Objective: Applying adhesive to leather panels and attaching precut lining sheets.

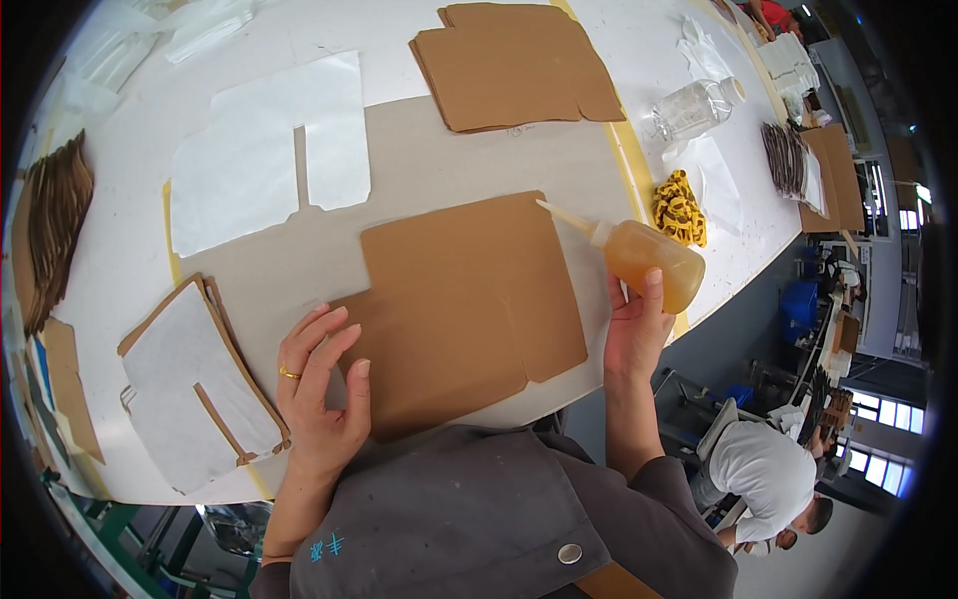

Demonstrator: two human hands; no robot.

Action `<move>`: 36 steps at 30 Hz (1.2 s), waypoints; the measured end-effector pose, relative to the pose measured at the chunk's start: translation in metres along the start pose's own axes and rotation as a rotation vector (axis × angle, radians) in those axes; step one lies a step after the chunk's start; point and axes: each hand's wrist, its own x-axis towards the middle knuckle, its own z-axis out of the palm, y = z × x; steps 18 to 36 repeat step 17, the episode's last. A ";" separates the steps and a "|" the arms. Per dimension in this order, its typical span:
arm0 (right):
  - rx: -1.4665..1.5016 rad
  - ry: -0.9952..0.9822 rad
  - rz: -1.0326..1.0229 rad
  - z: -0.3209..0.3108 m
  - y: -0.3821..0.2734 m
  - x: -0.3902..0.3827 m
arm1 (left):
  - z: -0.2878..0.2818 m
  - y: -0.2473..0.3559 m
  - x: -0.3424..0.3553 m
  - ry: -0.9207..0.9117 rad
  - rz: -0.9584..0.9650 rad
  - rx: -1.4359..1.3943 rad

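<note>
**Glue bottle held at flat cardboard sheet**

Right hand (635, 334) closed around amber squeeze bottle with a long white nozzle (644, 255), thumb up its side; bottle tilted, nozzle tip pointing left, at the upper right edge of the flat brown cardboard blank (469, 299). Left hand (321, 384) open, fingers spread, palm down, pressing the blank's lower left part; gold ring on one finger. Blank lies on the white bench (130, 250), near its front edge, over a grey mat area.

Left of the left hand: stack of brown-edged sheets with white facing (195, 384). Farther back: white cut sheets (264, 150), another brown cardboard stack (519, 65). Right of the bottle: yellow-black patterned bundle (681, 208), clear plastic bottle lying on its side (694, 108). Far left edge: fanned brown cardboard pile (55, 225). Below bench at right, another person in white shirt (763, 474), bent over.
</note>
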 end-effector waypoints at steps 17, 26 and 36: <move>-0.018 0.009 -0.022 0.001 0.002 0.001 | -0.003 0.002 -0.002 -0.017 -0.018 -0.034; -0.018 0.009 -0.022 0.001 0.002 0.001 | -0.003 0.002 -0.002 -0.017 -0.018 -0.034; -0.018 0.009 -0.022 0.001 0.002 0.001 | -0.003 0.002 -0.002 -0.017 -0.018 -0.034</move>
